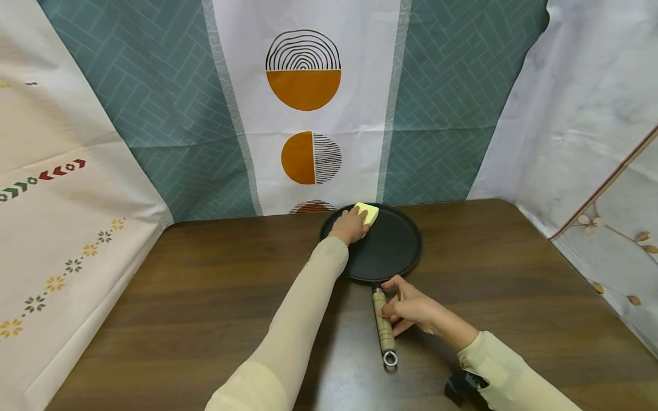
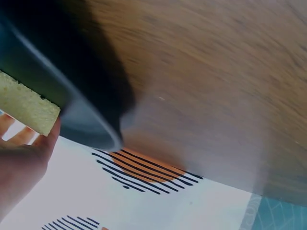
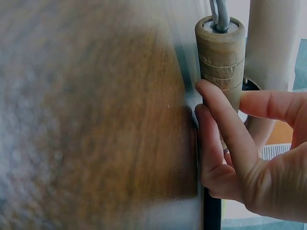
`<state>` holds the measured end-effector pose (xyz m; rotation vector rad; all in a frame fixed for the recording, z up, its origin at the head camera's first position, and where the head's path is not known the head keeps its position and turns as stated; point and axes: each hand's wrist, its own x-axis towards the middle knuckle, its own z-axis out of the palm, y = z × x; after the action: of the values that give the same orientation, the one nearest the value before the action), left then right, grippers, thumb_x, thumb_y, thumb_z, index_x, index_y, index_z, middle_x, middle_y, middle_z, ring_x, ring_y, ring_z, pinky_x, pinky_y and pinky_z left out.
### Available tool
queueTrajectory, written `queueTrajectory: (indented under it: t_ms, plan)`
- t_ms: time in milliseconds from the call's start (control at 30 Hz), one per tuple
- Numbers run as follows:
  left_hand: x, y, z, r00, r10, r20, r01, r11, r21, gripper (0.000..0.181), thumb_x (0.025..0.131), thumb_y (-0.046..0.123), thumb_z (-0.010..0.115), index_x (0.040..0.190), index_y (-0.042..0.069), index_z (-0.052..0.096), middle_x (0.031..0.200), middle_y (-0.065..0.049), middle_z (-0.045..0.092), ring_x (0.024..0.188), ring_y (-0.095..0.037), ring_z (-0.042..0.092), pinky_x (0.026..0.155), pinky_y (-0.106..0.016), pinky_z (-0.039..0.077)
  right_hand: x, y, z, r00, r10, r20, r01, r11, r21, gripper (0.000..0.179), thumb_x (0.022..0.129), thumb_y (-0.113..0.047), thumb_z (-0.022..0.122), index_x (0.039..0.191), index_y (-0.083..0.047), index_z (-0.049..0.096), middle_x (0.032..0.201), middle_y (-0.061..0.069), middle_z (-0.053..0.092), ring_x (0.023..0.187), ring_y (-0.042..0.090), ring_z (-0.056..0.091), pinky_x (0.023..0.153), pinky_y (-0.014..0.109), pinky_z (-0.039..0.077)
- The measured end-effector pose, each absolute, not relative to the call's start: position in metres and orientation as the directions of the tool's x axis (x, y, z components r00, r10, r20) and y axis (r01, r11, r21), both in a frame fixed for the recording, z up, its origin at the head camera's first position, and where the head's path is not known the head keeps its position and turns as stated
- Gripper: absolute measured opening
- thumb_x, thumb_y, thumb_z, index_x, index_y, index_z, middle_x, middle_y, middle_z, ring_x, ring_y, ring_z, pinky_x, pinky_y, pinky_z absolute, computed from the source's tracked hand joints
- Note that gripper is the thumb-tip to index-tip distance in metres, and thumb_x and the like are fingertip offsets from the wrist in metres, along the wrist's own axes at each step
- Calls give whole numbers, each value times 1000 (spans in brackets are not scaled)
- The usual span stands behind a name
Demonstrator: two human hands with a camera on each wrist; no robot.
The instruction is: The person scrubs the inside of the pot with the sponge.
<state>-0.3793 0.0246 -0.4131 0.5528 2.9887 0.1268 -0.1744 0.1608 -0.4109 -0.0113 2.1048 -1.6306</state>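
"Wiping the crepe pan (image 1: 390,245), you seem to be. Your left hand (image 1: 349,226) grips the yellow sponge (image 1: 368,213) on the pan's far-left part."

"And your right hand (image 1: 415,308) pinches its handle (image 1: 384,330). Next stroke likely calls for holding that steady. Wood-grain table (image 1: 205,297) beneath the pan; patterned cloth (image 1: 169,103) hanging behind it."

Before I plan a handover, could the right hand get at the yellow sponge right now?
Probably not: the left hand grips the yellow sponge at the pan, and the right hand holds the handle.
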Motion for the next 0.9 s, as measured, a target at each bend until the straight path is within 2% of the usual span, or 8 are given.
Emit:
queueTrajectory:
  t_ms: [267, 567, 667, 900]
  plan:
    - [-384, 8, -414, -918, 386, -93, 374, 919, 125, 54, 102, 42, 41, 153, 26, 29, 158, -4, 22, 132, -29, 36, 99, -42, 40, -174, 160, -409, -889, -292, -353, 272, 284, -919, 59, 80, 2, 63, 131, 1, 33, 87, 16, 53, 70, 21, 52, 58, 41, 56]
    - [-385, -9, -415, -900, 426, -96, 427, 904, 13, 56, 102, 44, 40, 153, 26, 27, 158, -2, 25, 137, -28, 34, 111, -42, 27, -174, 159, -409, -887, -293, -358, 274, 290, -917, 58, 81, 1, 62, 131, 1, 32, 88, 16, 54, 70, 22, 52, 58, 40, 56]
    - [-385, -13, -415, -893, 440, -96, 443, 897, -7, 56, 102, 44, 41, 153, 25, 27, 157, -2, 27, 137, -28, 35, 111, -41, 26, -174, 159, -410, -886, -294, -358, 274, 292, -916, 59, 81, 1, 62, 131, 1, 32, 88, 16, 55, 70, 22, 52, 58, 40, 56]
    - [-390, -25, -418, -862, 497, -103, 497, 867, 26, 56, 102, 41, 41, 153, 22, 28, 157, -5, 26, 136, -30, 36, 112, -44, 25, -174, 161, -411, -888, -294, -354, 269, 293, -917, 59, 81, 1, 63, 131, 1, 32, 87, 16, 55, 69, 22, 52, 58, 40, 56]
